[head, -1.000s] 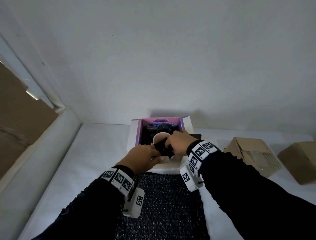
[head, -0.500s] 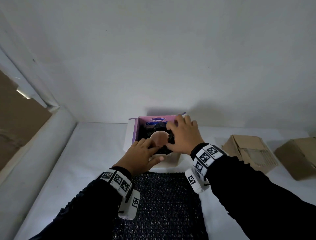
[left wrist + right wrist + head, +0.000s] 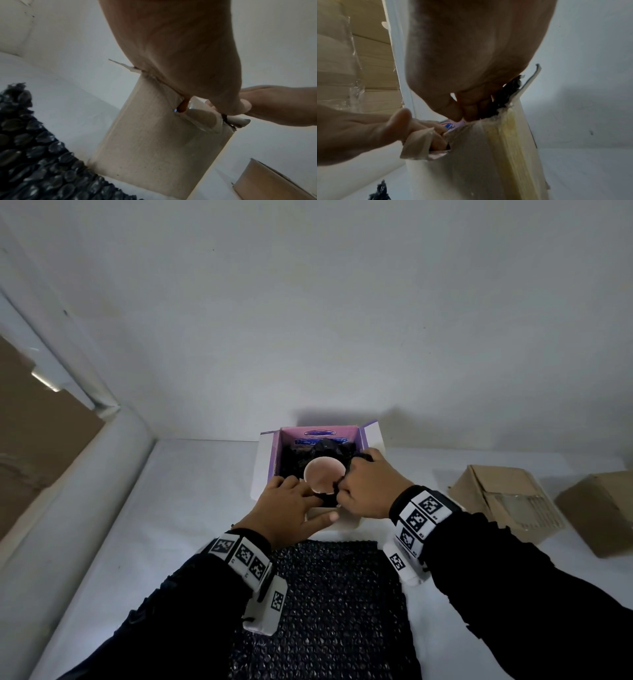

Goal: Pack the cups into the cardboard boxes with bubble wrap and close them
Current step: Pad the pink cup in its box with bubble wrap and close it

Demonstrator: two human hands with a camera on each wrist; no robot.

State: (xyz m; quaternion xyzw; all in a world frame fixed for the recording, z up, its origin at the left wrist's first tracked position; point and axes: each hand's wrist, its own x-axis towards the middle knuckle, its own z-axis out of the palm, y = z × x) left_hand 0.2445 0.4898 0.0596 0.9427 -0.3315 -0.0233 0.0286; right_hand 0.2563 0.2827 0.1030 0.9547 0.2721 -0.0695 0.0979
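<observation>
An open box (image 3: 262,470), white outside and purple inside, stands on the white table. It holds crumpled black bubble wrap (image 3: 294,460) and a cup (image 3: 323,475) whose pale mouth faces up. My left hand (image 3: 291,501) is at the box's front rim, fingers hooked over the edge beside the cup and thumb along the outer wall. In the right wrist view its fingers (image 3: 436,140) curl round a bent cardboard flap. My right hand (image 3: 363,484) is at the cup's right side, fingers curled into the black bubble wrap (image 3: 505,94).
A flat sheet of black bubble wrap (image 3: 329,604) lies between my forearms, just in front of the box. Two closed brown cardboard boxes (image 3: 503,501) (image 3: 603,508) sit to the right. A white rounded ledge (image 3: 68,508) runs along the left; a wall stands right behind the box.
The cup went from the front rim down into the box, mouth up. My right hand spread over the back of the box, then drew back and curled into the wrap at the cup's right.
</observation>
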